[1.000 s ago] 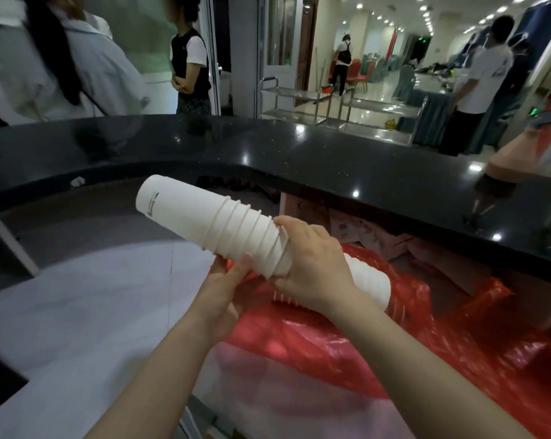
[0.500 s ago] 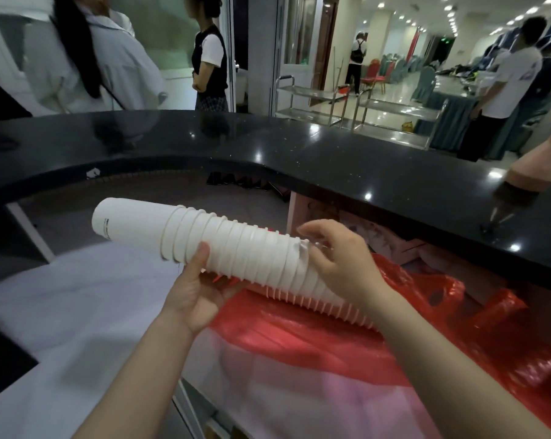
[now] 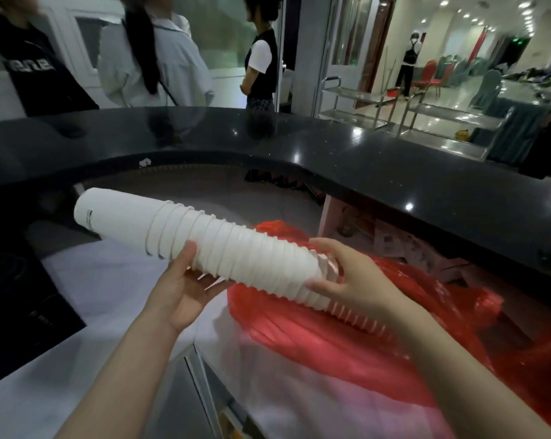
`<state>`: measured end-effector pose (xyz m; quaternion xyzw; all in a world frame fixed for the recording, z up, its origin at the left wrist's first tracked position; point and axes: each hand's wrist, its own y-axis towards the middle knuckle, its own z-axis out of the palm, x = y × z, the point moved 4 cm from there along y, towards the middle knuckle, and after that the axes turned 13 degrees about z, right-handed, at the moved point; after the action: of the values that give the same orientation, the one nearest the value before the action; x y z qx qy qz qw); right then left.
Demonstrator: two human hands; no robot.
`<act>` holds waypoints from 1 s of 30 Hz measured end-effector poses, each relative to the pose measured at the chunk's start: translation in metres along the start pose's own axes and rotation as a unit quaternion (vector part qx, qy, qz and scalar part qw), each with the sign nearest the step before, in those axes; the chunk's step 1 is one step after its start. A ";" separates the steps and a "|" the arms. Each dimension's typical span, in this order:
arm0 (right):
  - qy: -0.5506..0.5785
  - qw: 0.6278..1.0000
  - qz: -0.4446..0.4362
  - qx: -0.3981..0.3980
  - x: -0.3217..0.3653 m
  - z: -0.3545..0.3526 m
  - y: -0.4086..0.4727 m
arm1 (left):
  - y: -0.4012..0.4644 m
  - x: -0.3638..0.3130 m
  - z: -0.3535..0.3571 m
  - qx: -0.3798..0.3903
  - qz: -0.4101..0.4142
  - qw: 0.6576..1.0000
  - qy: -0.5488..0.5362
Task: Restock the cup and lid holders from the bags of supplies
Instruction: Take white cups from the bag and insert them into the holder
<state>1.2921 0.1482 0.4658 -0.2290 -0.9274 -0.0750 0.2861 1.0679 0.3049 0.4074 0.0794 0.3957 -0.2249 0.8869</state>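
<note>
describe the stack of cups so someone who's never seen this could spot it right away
Below the curved black counter, over the red plastic bag, a long stack of white paper cups lies nearly level between the left hand and right hand. It is the only white ribbed tube here.

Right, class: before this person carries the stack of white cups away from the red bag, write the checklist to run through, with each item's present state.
1. Left hand supports the stack of cups from beneath: ok.
2. Right hand grips the stack's near end: ok.
3. Stack fully out of the red bag: not ok, its end lies over the bag.
4. Cups nested evenly: ok.
5. Cup holder in sight: not ok.
</note>
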 end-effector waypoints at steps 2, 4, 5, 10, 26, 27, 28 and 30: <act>-0.008 0.998 -0.057 0.027 0.019 0.008 0.005 | -0.006 -0.015 -0.001 -0.009 0.027 1.000 -0.003; -0.014 0.995 -0.099 0.027 0.037 0.017 0.014 | -0.015 -0.037 -0.003 -0.022 0.063 0.998 0.014; -0.012 0.993 -0.114 0.024 0.047 0.022 0.019 | -0.021 -0.050 -0.003 -0.025 0.082 0.996 0.028; 0.013 0.979 -0.202 0.018 0.107 0.054 0.033 | -0.061 -0.119 -0.008 -0.048 0.171 0.979 0.096; 0.193 0.908 -0.370 0.045 0.332 0.116 -0.111 | -0.306 -0.323 -0.035 -0.163 0.466 0.836 0.240; 0.205 0.902 -0.377 0.044 0.345 0.121 -0.127 | -0.325 -0.333 -0.042 -0.168 0.479 0.827 0.241; 0.212 0.898 -0.384 0.043 0.359 0.128 -0.143 | -0.344 -0.344 -0.047 -0.166 0.488 0.822 0.243; 0.224 0.893 -0.389 0.042 0.388 0.141 -0.172 | -0.378 -0.365 -0.056 -0.163 0.493 0.815 0.257</act>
<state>0.8582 0.1826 0.5673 0.1850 -0.8560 -0.1907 0.4434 0.6424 0.1109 0.6530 0.1735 0.5479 0.3387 0.7450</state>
